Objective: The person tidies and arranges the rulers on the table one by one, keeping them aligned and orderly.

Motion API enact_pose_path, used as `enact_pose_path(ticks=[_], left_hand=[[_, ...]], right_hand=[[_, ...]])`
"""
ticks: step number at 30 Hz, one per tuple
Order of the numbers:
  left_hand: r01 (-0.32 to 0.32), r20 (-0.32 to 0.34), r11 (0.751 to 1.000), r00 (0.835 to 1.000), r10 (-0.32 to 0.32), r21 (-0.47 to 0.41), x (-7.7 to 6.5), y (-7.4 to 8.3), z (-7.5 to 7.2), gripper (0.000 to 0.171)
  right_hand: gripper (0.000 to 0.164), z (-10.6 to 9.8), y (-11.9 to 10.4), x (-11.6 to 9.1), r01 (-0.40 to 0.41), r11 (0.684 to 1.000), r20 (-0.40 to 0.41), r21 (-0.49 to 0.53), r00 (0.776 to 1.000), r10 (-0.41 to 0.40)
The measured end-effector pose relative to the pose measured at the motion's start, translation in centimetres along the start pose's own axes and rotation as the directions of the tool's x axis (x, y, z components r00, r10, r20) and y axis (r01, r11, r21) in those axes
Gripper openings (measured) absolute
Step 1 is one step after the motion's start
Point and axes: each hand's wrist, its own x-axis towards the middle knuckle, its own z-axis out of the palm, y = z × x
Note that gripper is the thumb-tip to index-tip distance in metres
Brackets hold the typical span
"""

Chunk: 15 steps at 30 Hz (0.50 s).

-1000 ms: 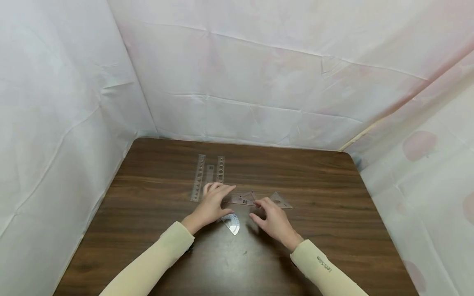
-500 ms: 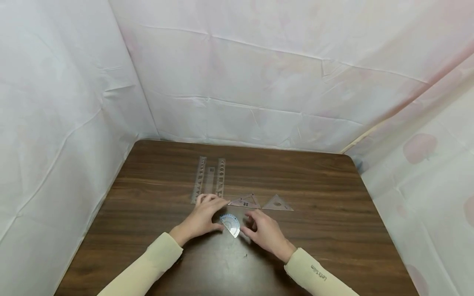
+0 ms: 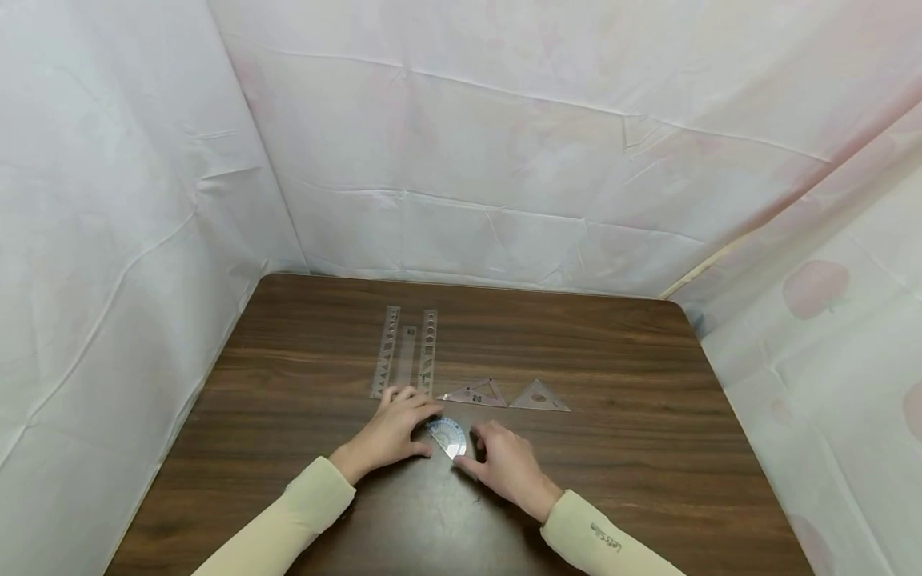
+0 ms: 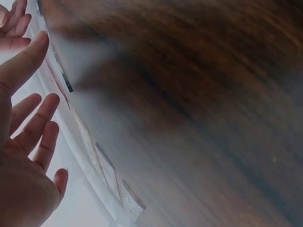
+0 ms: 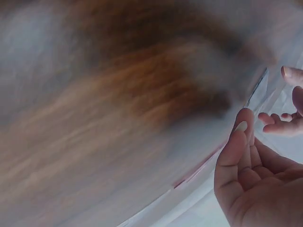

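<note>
A clear protractor point(image 3: 448, 438) with a blue scale lies flat on the table between the two hands, its straight edge slanting toward the lower right. To its left, my left hand point(image 3: 390, 430) spreads its fingers, with the thumb apart from them; the left hand point(image 4: 28, 161) in its wrist view holds nothing. My right hand point(image 3: 507, 462) is at the protractor's right side, thumb tip by its lower corner and fingers loosely bent. In the right wrist view, the protractor point(image 5: 258, 90) appears edge-on just beyond the right hand's point(image 5: 255, 175) fingertips; contact is unclear.
Three clear rulers, a left one point(image 3: 386, 352), a shorter middle one point(image 3: 406, 352) and a right one point(image 3: 428, 344), lie side by side beyond the left hand. A pinkish set square point(image 3: 475, 394) and a clear set square point(image 3: 539, 397) lie in a row farther right.
Both hands have drawn back from the set squares toward the person. The right hand has come down and left to the protractor's side. The pinkish set square now lies uncovered.
</note>
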Motion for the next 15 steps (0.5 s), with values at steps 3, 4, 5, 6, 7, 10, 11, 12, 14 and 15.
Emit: enact_pose_path(ticks=[3, 4, 5, 6, 7, 10, 11, 12, 14, 15], left_hand=[[0.009, -0.003, 1.0, 1.0, -0.009, 0.022, 0.0, -0.1, 0.4, 0.069], [0.012, -0.003, 0.999, 1.0, -0.012, 0.031, -0.1, -0.2, 0.5, 0.068], [0.013, -0.004, 0.999, 1.0, -0.013, 0.04, -0.1, -0.2, 0.6, 0.067], [0.014, -0.006, 0.999, 1.0, -0.013, 0.045, -0.1, -0.3, 0.7, 0.066], [0.016, -0.007, 0.999, 1.0, -0.015, 0.049, -0.1, -0.3, 0.8, 0.066], [0.009, -0.017, 0.998, 1.0, -0.008, 0.062, -0.2, -0.3, 0.9, 0.064], [0.005, -0.021, 0.998, 1.0, -0.004, 0.064, -0.2, -0.3, 0.9, 0.064], [0.002, -0.024, 0.997, 1.0, 0.0, 0.071, -0.2, -0.2, 1.0, 0.063], [-0.002, -0.029, 0.997, 1.0, 0.004, 0.081, -0.2, -0.2, 1.0, 0.063], [-0.001, -0.029, 0.996, 1.0, 0.004, 0.085, -0.2, -0.2, 1.0, 0.063]], right_hand=[[0.053, 0.4, -0.1, 0.0, -0.002, 1.0, -0.007, -0.02, 1.0, 0.002], [0.053, 0.6, -0.2, 0.0, -0.004, 1.0, -0.011, -0.029, 1.0, 0.004], [0.054, 0.7, -0.2, 0.0, -0.005, 0.999, -0.017, -0.038, 1.0, 0.004], [0.054, 0.8, -0.2, 0.0, -0.005, 0.999, -0.022, -0.047, 1.0, 0.004], [0.054, 0.9, -0.3, 0.0, -0.008, 0.999, -0.025, -0.054, 1.0, 0.006], [0.056, 1.2, -0.3, 0.2, -0.008, 0.997, -0.039, -0.081, 0.999, 0.004], [0.057, 1.3, -0.3, 0.2, -0.006, 0.996, -0.044, -0.09, 0.999, 0.002], [0.058, 1.3, -0.3, 0.2, -0.005, 0.995, -0.047, -0.098, 0.999, 0.0], [0.059, 1.4, -0.4, 0.2, -0.001, 0.994, -0.05, -0.112, 0.999, -0.005], [0.059, 1.4, -0.5, 0.2, 0.0, 0.993, -0.05, -0.117, 0.999, -0.006]])
